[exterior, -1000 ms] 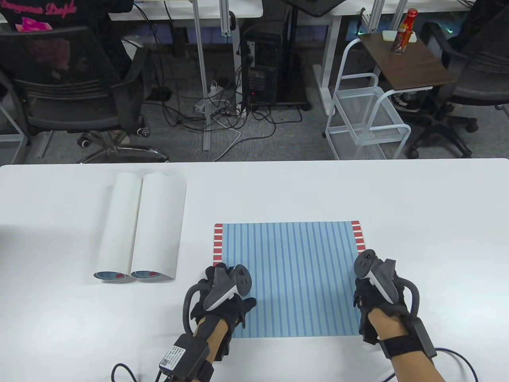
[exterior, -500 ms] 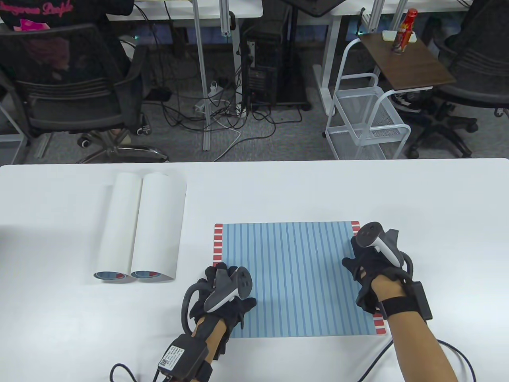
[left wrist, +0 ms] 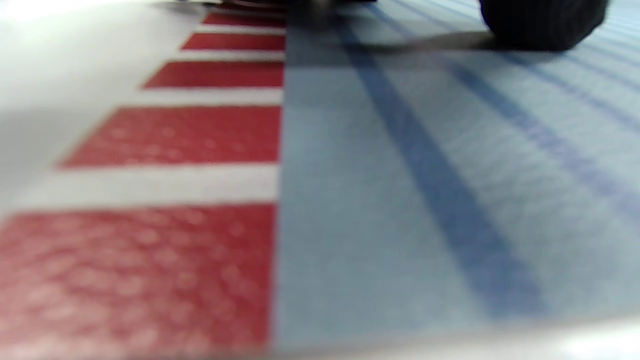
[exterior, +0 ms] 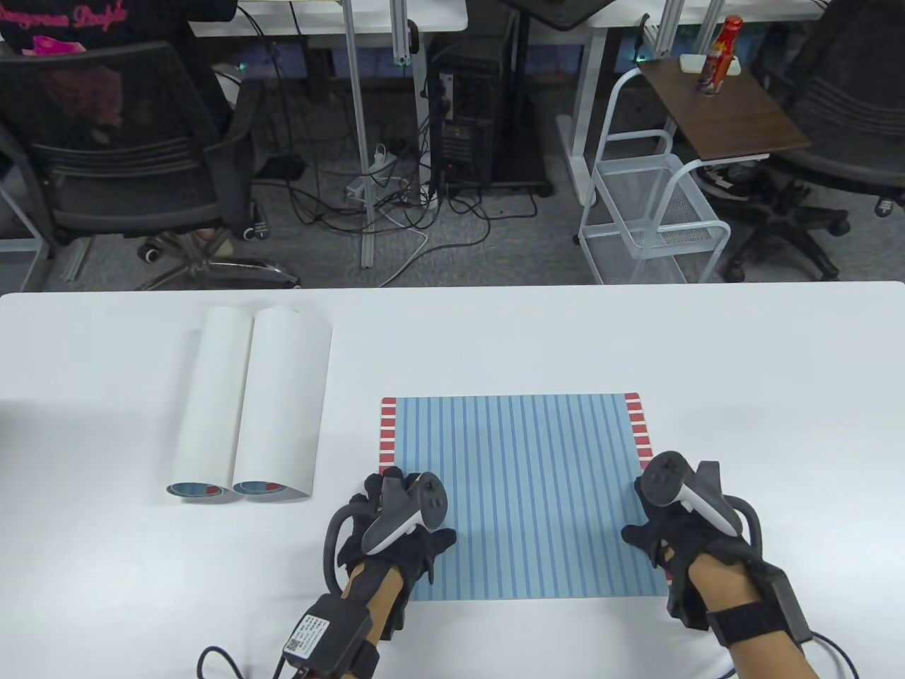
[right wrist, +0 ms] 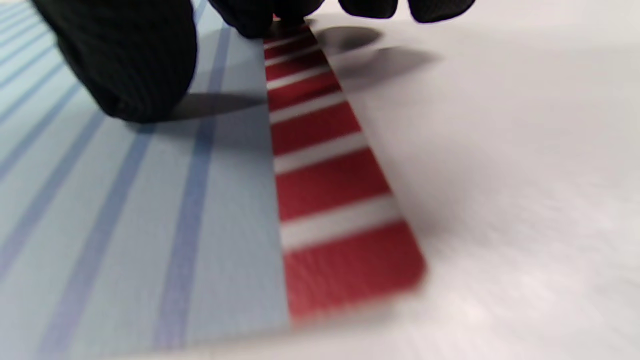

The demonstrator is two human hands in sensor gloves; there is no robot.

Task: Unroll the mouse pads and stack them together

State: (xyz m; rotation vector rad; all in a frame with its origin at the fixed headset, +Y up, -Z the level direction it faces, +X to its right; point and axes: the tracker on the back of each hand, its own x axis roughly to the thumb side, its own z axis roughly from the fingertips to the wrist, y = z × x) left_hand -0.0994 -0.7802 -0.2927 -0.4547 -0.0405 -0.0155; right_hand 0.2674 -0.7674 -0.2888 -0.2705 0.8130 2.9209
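While pressed flat under both hands, lies unrolled on the white bench: a blue-striped mouse pad with red-and-white bars down its left and right edges, near the front middle. Rests spread, palm down, on the pad's near left corner: the left hand, unchanged from half a second ago. Has slid back toward the near edge along the pad's right border: the right hand, which half a second ago sat higher up that edge; now covers the near right corner, fingers splayed and pressing, gripping nothing. Seen in the right wrist view: black gloved fingertips touching the striped surface just beside the red bars, pad corner lying flat on the bench. Seen in the left wrist view: one blurred fingertip on the blue stripes. Lying side by side, touching, well to the left of the flat pad: two rolled mouse pads, white outside, unmoved.
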